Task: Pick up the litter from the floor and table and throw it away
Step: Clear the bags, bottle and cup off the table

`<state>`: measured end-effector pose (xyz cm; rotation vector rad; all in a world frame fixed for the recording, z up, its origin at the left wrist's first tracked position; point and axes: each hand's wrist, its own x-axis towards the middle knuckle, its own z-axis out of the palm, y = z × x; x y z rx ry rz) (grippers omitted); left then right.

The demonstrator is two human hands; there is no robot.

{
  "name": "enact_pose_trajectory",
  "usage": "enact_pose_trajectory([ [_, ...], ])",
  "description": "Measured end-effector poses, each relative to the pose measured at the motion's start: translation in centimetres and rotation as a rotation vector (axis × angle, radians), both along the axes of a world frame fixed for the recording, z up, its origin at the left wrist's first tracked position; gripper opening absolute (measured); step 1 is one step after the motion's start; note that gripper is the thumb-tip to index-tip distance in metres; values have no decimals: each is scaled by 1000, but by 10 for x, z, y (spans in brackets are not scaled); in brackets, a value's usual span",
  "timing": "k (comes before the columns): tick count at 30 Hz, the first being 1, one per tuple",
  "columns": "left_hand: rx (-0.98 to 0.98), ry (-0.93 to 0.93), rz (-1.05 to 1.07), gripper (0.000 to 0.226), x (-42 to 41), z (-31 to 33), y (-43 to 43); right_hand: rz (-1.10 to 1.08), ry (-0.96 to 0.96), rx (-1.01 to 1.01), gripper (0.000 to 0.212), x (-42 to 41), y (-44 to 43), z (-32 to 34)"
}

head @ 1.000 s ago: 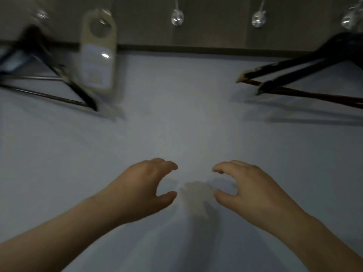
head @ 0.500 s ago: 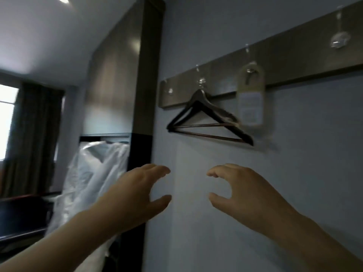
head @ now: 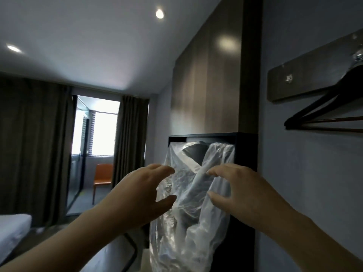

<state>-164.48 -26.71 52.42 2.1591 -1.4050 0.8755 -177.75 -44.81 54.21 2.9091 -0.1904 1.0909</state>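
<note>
Head camera: a person's left hand (head: 141, 193) and right hand (head: 241, 195) are raised side by side in a dim hotel room. On each the fingers curve loosely, well apart from the thumb, and hold nothing. Behind them a clear plastic garment cover (head: 196, 222) hangs in an open dark wardrobe niche (head: 246, 173). Its long axis is vertical, with the top under the niche's upper edge and the lower end running out of the frame. Whether either hand touches the plastic cannot be told, nor whether any litter lies in view.

The wall on the right is close and carries a hook rail (head: 290, 83) with a dark hanger (head: 314, 114). To the left the room opens. A strip of floor (head: 82, 195) runs past a bed corner (head: 11, 226) to an orange chair (head: 103, 175) by the bright window (head: 102, 132), between dark curtains (head: 35, 150).
</note>
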Motion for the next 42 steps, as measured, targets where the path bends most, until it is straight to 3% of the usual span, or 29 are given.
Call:
enact_pose_trajectory([
  [25, 57, 20, 348, 59, 393, -27, -3, 338, 65, -33, 46, 462, -38, -26],
  [32, 63, 27, 388, 55, 534, -36, 26, 339, 62, -46, 38, 607, -13, -41],
  [36, 67, 9, 391, 70, 620, -25, 51, 320, 60, -35, 39, 691, 12, -36],
  [39, 50, 20, 370, 54, 684, -18, 65, 298, 48, -39, 39, 753, 28, -31],
  [42, 52, 27, 358, 55, 744, -22, 73, 292, 66, -23, 39, 810, 37, -34],
])
